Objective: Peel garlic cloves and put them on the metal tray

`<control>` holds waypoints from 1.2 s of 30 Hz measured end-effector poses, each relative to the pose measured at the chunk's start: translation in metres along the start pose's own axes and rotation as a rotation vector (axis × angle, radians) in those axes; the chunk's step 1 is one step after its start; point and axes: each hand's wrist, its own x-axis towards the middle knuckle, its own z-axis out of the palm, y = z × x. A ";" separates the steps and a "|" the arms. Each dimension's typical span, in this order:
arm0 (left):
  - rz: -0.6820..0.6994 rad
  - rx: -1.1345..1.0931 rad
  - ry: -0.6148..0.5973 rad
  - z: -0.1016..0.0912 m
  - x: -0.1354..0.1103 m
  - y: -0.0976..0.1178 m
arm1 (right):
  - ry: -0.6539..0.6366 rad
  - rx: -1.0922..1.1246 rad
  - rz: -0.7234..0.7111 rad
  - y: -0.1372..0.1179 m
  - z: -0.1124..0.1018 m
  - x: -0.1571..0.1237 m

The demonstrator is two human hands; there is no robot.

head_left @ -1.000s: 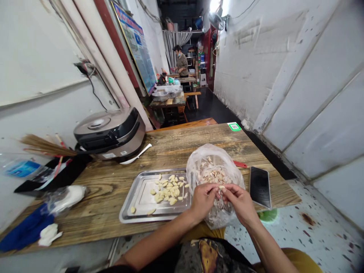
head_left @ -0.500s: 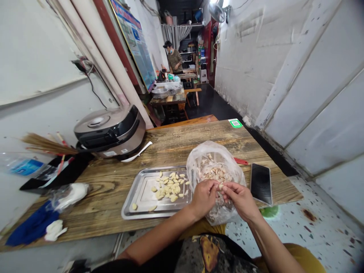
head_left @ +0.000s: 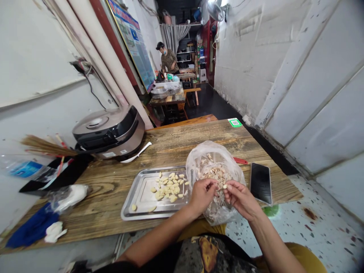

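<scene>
Over an open clear plastic bag (head_left: 196,151) my two hands are held close together, a small gap between their fingertips. A pale garlic clove (head_left: 225,186) is pinched between the thumb and fingers of my right hand (head_left: 240,199). My left hand (head_left: 203,195) is closed in a pinch, and whatever is in its fingertips is too small to make out. Papery garlic skins (head_left: 214,172) fill the bag. To its left lies a metal tray (head_left: 132,201) with several peeled garlic cloves (head_left: 170,185) on it.
Right of the bag lie a phone (head_left: 261,184) and a red handle (head_left: 240,160). A rice cooker (head_left: 110,131) and a white spoon (head_left: 138,152) stand at the back left. Near the left edge is a blue cloth (head_left: 32,227). A person (head_left: 168,58) stands at a far table.
My hands have come slightly apart, and the clove now shows in my right fingertips alone. The person in the background has shifted a little to the left.
</scene>
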 end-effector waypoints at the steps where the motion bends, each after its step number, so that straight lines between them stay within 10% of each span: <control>1: 0.022 0.051 0.021 0.000 0.001 -0.001 | -0.010 -0.014 -0.024 0.000 0.000 -0.001; 11: 0.353 0.470 -0.325 -0.006 0.000 -0.014 | 0.118 -0.361 -0.319 0.007 -0.005 0.004; 23: 0.263 0.787 -0.266 -0.006 0.004 -0.024 | 0.262 -0.491 -0.357 0.009 -0.007 0.006; 36: 0.391 0.425 -0.113 0.000 -0.016 -0.027 | 0.211 -0.602 -0.274 0.024 -0.007 0.000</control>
